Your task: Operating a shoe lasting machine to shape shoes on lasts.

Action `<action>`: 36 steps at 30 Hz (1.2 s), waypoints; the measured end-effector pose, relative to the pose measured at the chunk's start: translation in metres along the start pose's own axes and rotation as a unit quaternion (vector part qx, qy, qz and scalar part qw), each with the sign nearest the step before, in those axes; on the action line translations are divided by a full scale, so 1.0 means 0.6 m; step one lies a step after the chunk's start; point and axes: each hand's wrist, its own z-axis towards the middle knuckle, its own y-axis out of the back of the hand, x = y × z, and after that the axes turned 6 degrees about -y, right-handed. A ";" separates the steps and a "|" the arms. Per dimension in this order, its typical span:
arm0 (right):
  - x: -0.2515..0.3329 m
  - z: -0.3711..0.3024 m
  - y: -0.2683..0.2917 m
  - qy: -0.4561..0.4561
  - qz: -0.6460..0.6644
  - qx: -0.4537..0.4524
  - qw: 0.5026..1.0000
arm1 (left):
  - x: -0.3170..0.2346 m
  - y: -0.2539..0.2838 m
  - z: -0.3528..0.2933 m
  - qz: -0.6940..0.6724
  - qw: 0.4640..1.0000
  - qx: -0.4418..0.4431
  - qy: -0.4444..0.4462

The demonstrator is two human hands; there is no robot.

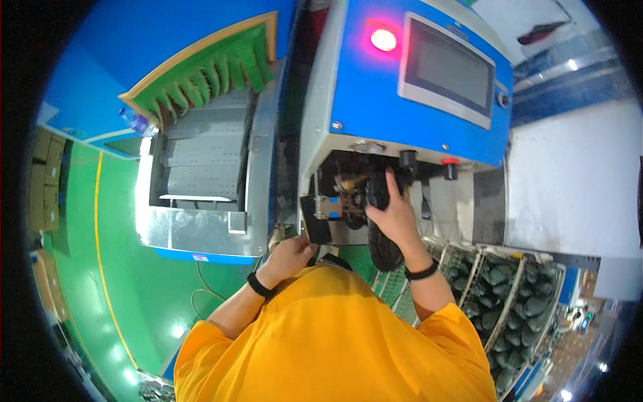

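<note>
At the opening under the blue machine (429, 100), my right hand (400, 221) grips a black shoe (384, 251) from the right. Its index finger points up along the shoe and the thumb lies across its left side; the other fingers are hidden. The shoe's far end goes into the dark opening, beside a small metal mechanism (351, 204) with a blue-marked block. My left hand (288, 260) is low at the machine's left, near a dark plate (316, 220), with fingers curled together. What it holds, if anything, I cannot make out.
Left of the machine stands a slatted conveyor (204, 154) under a green fringed curtain (201, 84). A red lamp (384, 40) glows beside a grey screen (449, 63). Black and red knobs (450, 169) hang underneath. Wire racks (512, 301) of dark shoe-shaped pieces stand at right.
</note>
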 end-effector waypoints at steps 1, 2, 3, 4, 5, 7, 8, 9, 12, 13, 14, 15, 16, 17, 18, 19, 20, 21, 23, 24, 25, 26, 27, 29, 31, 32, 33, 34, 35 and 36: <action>-0.003 -0.004 0.001 0.005 0.010 0.004 1.000 | 0.007 -0.004 0.002 0.003 0.999 -0.033 -0.041; -0.004 -0.009 0.000 0.010 0.019 0.009 1.000 | 0.007 0.000 0.003 -0.013 0.999 -0.021 -0.030; 0.001 -0.017 -0.003 0.000 0.005 -0.002 1.000 | 0.006 0.004 0.005 -0.028 0.999 -0.007 -0.020; 0.005 -0.026 -0.008 -0.010 -0.009 -0.014 1.000 | 0.003 0.009 0.008 -0.044 0.999 0.007 -0.010; 0.003 -0.031 -0.017 -0.012 -0.074 -0.030 0.997 | -0.004 0.010 0.013 -0.050 0.999 0.010 -0.010; -0.003 -0.037 -0.010 0.021 0.079 -0.024 0.996 | -0.023 0.012 0.022 -0.061 0.998 0.018 -0.012; -0.011 -0.043 -0.004 0.033 0.157 -0.020 0.987 | -0.034 0.012 0.025 -0.065 0.997 0.026 -0.013; -0.033 -0.044 -0.015 0.028 0.259 0.006 0.965 | -0.056 0.021 0.024 -0.061 0.997 0.045 -0.020; -0.078 -0.076 -0.041 0.005 0.523 0.052 0.851 | -0.076 -0.017 0.045 -0.109 0.992 -0.060 -0.003; -0.083 -0.091 -0.049 -0.011 0.591 0.077 0.803 | -0.083 -0.020 0.051 -0.126 0.989 -0.073 0.008; -0.091 -0.109 -0.053 -0.031 0.653 0.098 0.751 | -0.090 -0.033 0.060 -0.150 0.986 -0.068 -0.005; -0.060 -0.139 -0.051 -0.060 0.716 0.108 0.687 | -0.089 -0.053 0.067 -0.175 0.983 -0.058 -0.014; -0.048 -0.159 -0.050 -0.088 0.774 0.115 0.617 | -0.089 -0.070 0.071 -0.201 0.978 -0.050 -0.022; -0.084 -0.157 -0.066 -0.097 0.789 0.105 0.597 | -0.137 -0.055 0.053 -0.147 0.988 0.000 -0.056; -0.066 -0.171 -0.055 -0.132 0.806 0.076 0.572 | -0.147 -0.054 0.044 -0.113 0.990 0.037 -0.071; -0.102 -0.163 -0.071 -0.139 0.830 0.116 0.528 | -0.149 -0.054 0.037 -0.078 0.990 0.071 -0.092; -0.114 -0.167 -0.073 -0.136 0.835 0.121 0.519 | -0.151 -0.051 0.032 -0.044 0.987 0.106 -0.112; -0.126 -0.169 -0.076 -0.132 0.841 0.127 0.509 | -0.156 -0.042 0.027 -0.033 0.983 0.124 -0.134; -0.150 -0.175 -0.082 -0.133 0.846 0.139 0.497 | -0.135 -0.053 0.018 -0.040 0.962 0.110 -0.247; -0.159 -0.178 -0.085 -0.136 0.845 0.148 0.495 | -0.131 -0.058 0.014 -0.043 0.947 0.100 -0.301; -0.164 -0.184 -0.090 -0.142 0.842 0.113 0.508 | -0.128 -0.060 0.010 -0.052 0.956 0.132 -0.258; -0.166 -0.182 -0.087 -0.135 0.821 0.096 0.547 | -0.124 -0.064 0.010 -0.047 0.960 0.117 -0.251; -0.168 -0.179 -0.083 -0.127 0.798 0.079 0.584 | -0.116 -0.069 0.011 -0.042 0.963 0.102 -0.244; -0.168 -0.166 -0.065 -0.103 0.733 0.050 0.671 | -0.106 -0.077 0.013 -0.045 0.973 0.072 -0.214; -0.159 -0.143 -0.041 -0.064 0.638 0.022 0.767 | -0.103 -0.082 0.015 -0.061 0.983 0.042 -0.168; -0.151 -0.130 -0.029 -0.044 0.582 0.003 0.812 | -0.105 -0.079 0.014 -0.053 0.988 0.037 -0.142; -0.140 -0.119 -0.020 -0.019 0.517 -0.019 0.856 | -0.108 -0.074 0.013 -0.045 0.992 0.032 -0.115; -0.128 -0.111 -0.009 0.005 0.448 -0.041 0.893 | -0.108 -0.070 0.012 -0.037 0.995 0.027 -0.088; -0.113 -0.105 0.007 -0.018 0.453 0.003 0.891 | -0.103 -0.067 0.014 -0.043 0.995 0.027 -0.081; -0.100 -0.099 0.019 -0.007 0.430 0.001 0.903 | -0.096 -0.065 0.015 -0.048 0.996 0.029 -0.073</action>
